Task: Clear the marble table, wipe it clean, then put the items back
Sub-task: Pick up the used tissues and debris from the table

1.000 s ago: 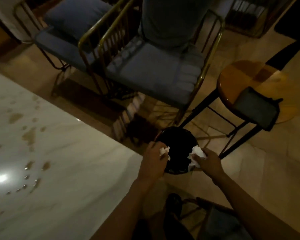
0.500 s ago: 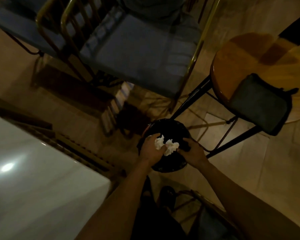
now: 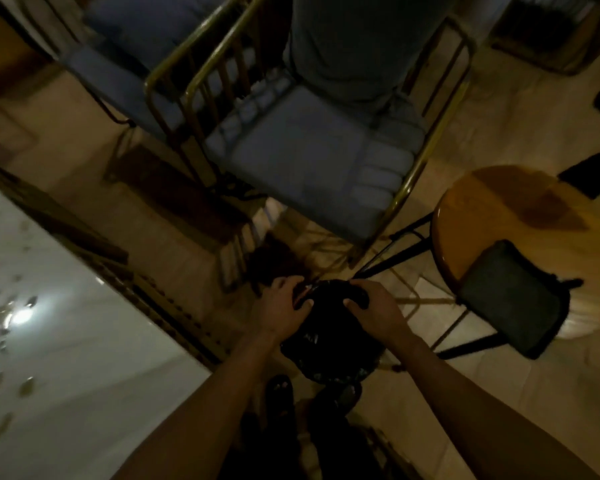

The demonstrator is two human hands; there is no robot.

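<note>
The white marble table (image 3: 84, 358) fills the lower left, with brownish wet spots (image 3: 0, 313) and a lamp glare on it. A small black bin lined with a black bag (image 3: 326, 344) stands on the floor just past the table's corner. My left hand (image 3: 279, 308) curls its fingers over the bag's left rim. My right hand (image 3: 373, 308) grips the bag's right rim. No tissue shows in either hand or in the dark bin mouth.
Two blue cushioned chairs with brass frames (image 3: 312, 157) stand beyond the bin. A round wooden stool (image 3: 520, 216) at the right carries a dark pouch (image 3: 510, 299). My sandalled feet (image 3: 281, 393) are below the bin on the tiled floor.
The white tissue wads that both hands held over the bin are gone from view. Both hands have dropped onto the bag's rim, and the view has swung back towards the table.
</note>
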